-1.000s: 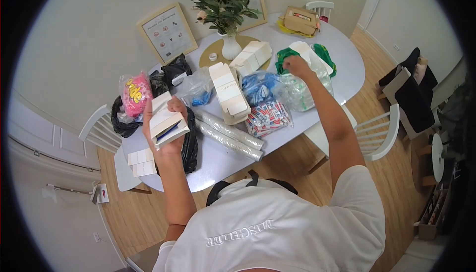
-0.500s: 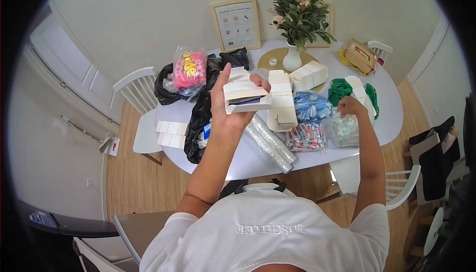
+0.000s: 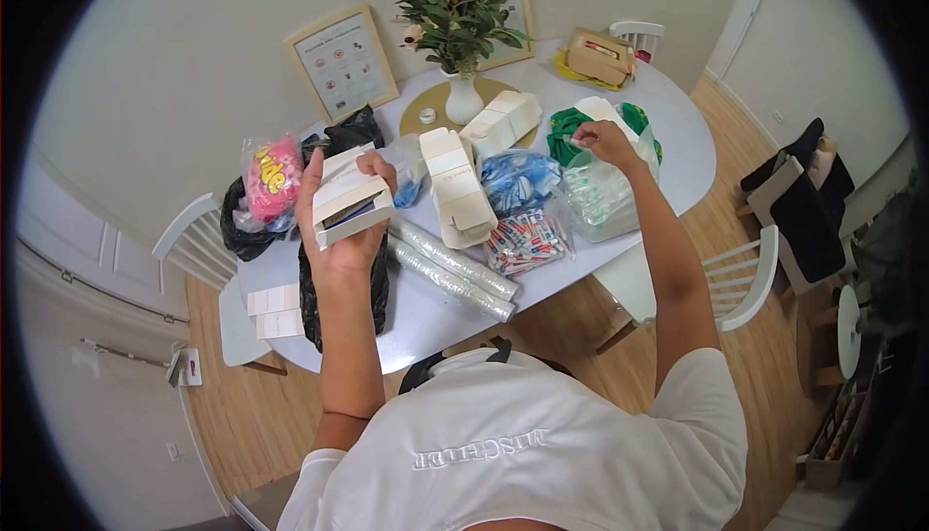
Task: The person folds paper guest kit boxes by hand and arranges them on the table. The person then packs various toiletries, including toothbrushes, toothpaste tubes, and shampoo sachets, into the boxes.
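While your left hand (image 3: 346,241) grips an open white box (image 3: 350,197) above the near-left part of the table (image 3: 571,284), with something blue inside it, your right hand (image 3: 610,142) hovers, fingers bent together, by the green bag (image 3: 564,134) and clear bag (image 3: 598,197); whether it pinches anything, you cannot tell.

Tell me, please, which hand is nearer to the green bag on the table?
The right hand: it is right over the near side of the green bag. The left hand, holding an open white box, is well off to the bag's left.
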`<move>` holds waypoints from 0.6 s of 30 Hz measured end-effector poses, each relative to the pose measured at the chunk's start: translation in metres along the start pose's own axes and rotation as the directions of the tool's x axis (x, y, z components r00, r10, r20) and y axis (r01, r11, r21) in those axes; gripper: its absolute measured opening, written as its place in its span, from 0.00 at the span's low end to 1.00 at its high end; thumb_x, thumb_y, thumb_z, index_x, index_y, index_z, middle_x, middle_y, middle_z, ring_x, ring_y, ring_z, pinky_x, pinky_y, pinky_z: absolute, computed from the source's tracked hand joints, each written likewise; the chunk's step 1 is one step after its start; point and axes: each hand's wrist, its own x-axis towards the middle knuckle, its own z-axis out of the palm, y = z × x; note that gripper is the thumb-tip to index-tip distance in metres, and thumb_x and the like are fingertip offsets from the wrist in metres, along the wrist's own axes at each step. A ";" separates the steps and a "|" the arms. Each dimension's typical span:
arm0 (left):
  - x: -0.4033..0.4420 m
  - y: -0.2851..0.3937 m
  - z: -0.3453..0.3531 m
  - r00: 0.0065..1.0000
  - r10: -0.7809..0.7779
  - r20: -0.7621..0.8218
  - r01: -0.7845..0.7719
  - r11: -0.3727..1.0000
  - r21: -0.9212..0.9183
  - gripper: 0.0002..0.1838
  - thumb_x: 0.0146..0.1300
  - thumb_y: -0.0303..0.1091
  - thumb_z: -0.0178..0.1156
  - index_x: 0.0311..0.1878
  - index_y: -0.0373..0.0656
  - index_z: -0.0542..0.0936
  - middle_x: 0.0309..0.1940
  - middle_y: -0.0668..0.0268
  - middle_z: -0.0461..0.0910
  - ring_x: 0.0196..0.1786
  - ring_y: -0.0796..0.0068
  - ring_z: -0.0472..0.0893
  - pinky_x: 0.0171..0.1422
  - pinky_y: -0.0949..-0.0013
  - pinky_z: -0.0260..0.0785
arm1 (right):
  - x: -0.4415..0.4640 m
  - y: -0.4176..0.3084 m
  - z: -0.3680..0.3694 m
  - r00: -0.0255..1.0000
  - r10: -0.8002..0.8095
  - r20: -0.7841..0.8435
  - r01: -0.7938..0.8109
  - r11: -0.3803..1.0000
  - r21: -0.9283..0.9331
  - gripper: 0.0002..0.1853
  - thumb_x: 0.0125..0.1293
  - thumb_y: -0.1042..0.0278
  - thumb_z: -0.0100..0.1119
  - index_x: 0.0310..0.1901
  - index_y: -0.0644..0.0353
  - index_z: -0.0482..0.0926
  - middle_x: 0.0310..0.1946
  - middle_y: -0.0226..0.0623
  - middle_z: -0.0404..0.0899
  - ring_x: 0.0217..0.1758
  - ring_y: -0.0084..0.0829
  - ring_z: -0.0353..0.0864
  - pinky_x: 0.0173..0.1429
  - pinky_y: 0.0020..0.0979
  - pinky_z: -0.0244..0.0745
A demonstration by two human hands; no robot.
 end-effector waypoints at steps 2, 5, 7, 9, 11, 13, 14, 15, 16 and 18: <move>0.000 0.000 -0.001 1.000 -0.013 0.009 0.013 1.000 0.001 0.21 0.60 0.40 0.56 0.42 0.29 0.65 0.30 0.53 0.69 0.35 0.59 0.72 0.44 0.59 0.72 | -0.005 0.001 0.006 1.000 -0.017 -0.018 0.018 1.000 0.024 0.03 0.56 0.72 0.57 0.32 0.60 0.77 0.26 0.39 0.79 0.30 0.38 0.78 0.36 0.33 0.71; 0.000 0.001 -0.008 1.000 -0.020 0.005 0.020 1.000 -0.021 0.21 0.60 0.40 0.56 0.42 0.29 0.64 0.30 0.53 0.69 0.34 0.59 0.72 0.45 0.58 0.72 | -0.026 -0.005 0.025 0.902 -0.033 -0.431 0.000 0.997 -0.077 0.03 0.60 0.72 0.53 0.35 0.58 0.74 0.32 0.40 0.78 0.36 0.39 0.78 0.38 0.36 0.68; 0.000 0.001 -0.009 0.999 0.024 -0.042 -0.025 1.000 -0.005 0.21 0.60 0.40 0.55 0.41 0.29 0.63 0.29 0.53 0.68 0.33 0.60 0.71 0.45 0.59 0.72 | -0.038 -0.002 0.040 0.887 -0.092 -0.452 0.041 0.992 -0.122 0.03 0.60 0.71 0.53 0.35 0.58 0.74 0.33 0.39 0.77 0.39 0.39 0.77 0.40 0.37 0.67; 0.000 0.000 -0.011 0.998 0.019 -0.060 -0.020 1.000 -0.008 0.21 0.60 0.40 0.55 0.41 0.29 0.63 0.29 0.53 0.68 0.33 0.60 0.71 0.45 0.59 0.72 | -0.042 -0.001 0.049 0.913 -0.127 -0.387 0.109 0.992 -0.067 0.03 0.60 0.70 0.53 0.34 0.57 0.75 0.36 0.36 0.74 0.43 0.38 0.73 0.44 0.40 0.63; 0.000 0.000 -0.012 0.996 0.014 -0.083 -0.015 1.000 -0.005 0.21 0.60 0.40 0.55 0.41 0.29 0.63 0.29 0.53 0.68 0.33 0.60 0.70 0.45 0.59 0.72 | -0.046 0.000 0.044 0.957 -0.149 -0.250 0.087 0.967 -0.241 0.03 0.59 0.70 0.53 0.32 0.57 0.76 0.34 0.35 0.74 0.42 0.38 0.73 0.44 0.40 0.63; 0.001 0.001 -0.012 0.996 0.022 -0.081 -0.021 1.000 0.008 0.21 0.60 0.40 0.55 0.41 0.29 0.63 0.28 0.53 0.68 0.33 0.60 0.70 0.45 0.59 0.72 | -0.044 -0.003 0.037 0.983 -0.149 -0.110 0.091 0.905 -0.415 0.04 0.59 0.69 0.54 0.31 0.57 0.77 0.33 0.35 0.74 0.41 0.39 0.73 0.44 0.40 0.64; 0.002 0.000 -0.012 0.996 0.019 -0.082 -0.018 1.000 0.008 0.21 0.60 0.40 0.55 0.41 0.29 0.63 0.28 0.53 0.68 0.33 0.60 0.70 0.45 0.59 0.72 | -0.042 -0.005 0.034 0.969 -0.187 -0.162 0.107 0.907 -0.408 0.04 0.57 0.68 0.55 0.30 0.55 0.78 0.32 0.33 0.73 0.40 0.38 0.72 0.44 0.38 0.64; 0.002 -0.001 -0.012 0.996 0.008 -0.086 -0.008 1.000 -0.009 0.20 0.60 0.40 0.55 0.41 0.29 0.64 0.28 0.53 0.68 0.33 0.60 0.70 0.45 0.59 0.72 | -0.042 -0.007 0.032 0.951 -0.224 -0.212 0.123 0.907 -0.402 0.04 0.56 0.66 0.56 0.29 0.54 0.79 0.30 0.32 0.73 0.39 0.36 0.72 0.43 0.37 0.64; 0.002 -0.001 -0.012 0.996 -0.003 -0.090 0.000 1.000 -0.026 0.20 0.60 0.39 0.56 0.41 0.29 0.64 0.28 0.53 0.68 0.33 0.60 0.70 0.45 0.59 0.72 | -0.043 -0.011 0.033 0.952 -0.222 -0.211 0.122 0.907 -0.403 0.04 0.56 0.66 0.56 0.29 0.54 0.79 0.30 0.32 0.73 0.39 0.36 0.72 0.43 0.37 0.64; 0.002 -0.001 -0.015 0.995 -0.031 -0.094 0.027 0.999 -0.048 0.20 0.60 0.39 0.56 0.41 0.29 0.64 0.28 0.53 0.68 0.33 0.60 0.70 0.44 0.59 0.72 | -0.047 -0.021 0.042 0.931 -0.323 -0.171 0.199 0.839 -0.506 0.03 0.54 0.65 0.57 0.28 0.50 0.80 0.29 0.28 0.73 0.38 0.32 0.72 0.43 0.35 0.63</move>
